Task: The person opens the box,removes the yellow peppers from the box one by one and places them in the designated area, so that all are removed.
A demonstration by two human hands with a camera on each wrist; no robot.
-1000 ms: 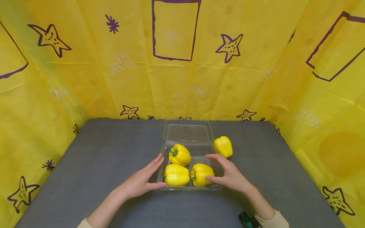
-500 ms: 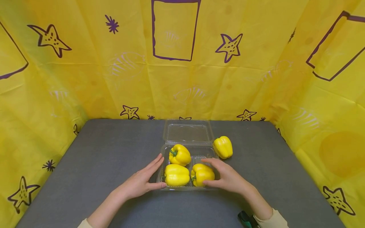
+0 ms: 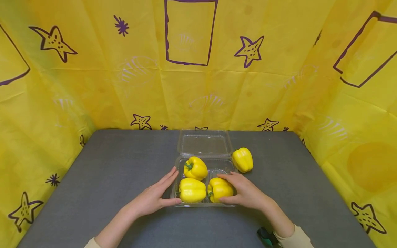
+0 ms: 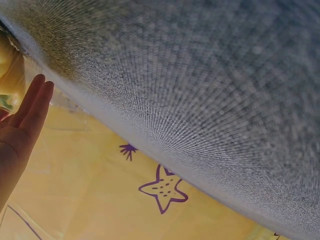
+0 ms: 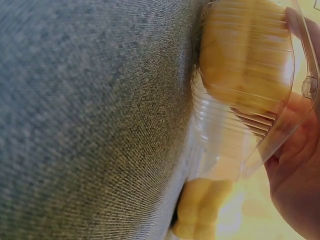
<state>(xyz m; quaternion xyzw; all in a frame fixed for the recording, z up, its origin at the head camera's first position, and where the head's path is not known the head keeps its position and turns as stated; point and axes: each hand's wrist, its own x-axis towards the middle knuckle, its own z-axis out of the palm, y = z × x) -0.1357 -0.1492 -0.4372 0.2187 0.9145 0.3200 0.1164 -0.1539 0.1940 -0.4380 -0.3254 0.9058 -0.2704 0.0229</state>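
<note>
A clear plastic clamshell container (image 3: 214, 205) sits on the table with its lid (image 3: 203, 144) folded back. Inside lie three yellow bell peppers: one at back left (image 3: 196, 168), one at front left (image 3: 192, 190), one at front right (image 3: 219, 190). My left hand (image 3: 150, 199) rests along the container's left side, fingers straight and thumb at the front left corner. Over the right wall reaches my right hand (image 3: 249, 193), its fingers and thumb around the front right pepper. That pepper (image 5: 245, 50) shows through the container wall in the right wrist view.
Another yellow bell pepper (image 3: 243, 160) lies on the grey table (image 3: 124, 162) just outside the container's back right corner. A yellow printed cloth (image 3: 214, 86) surrounds the table at the back and both sides. A dark strap (image 3: 267, 237) shows by the right sleeve.
My right hand has moved left and its fingers and thumb have come in around the front right bell pepper. The left hand and the container have stayed put.
</note>
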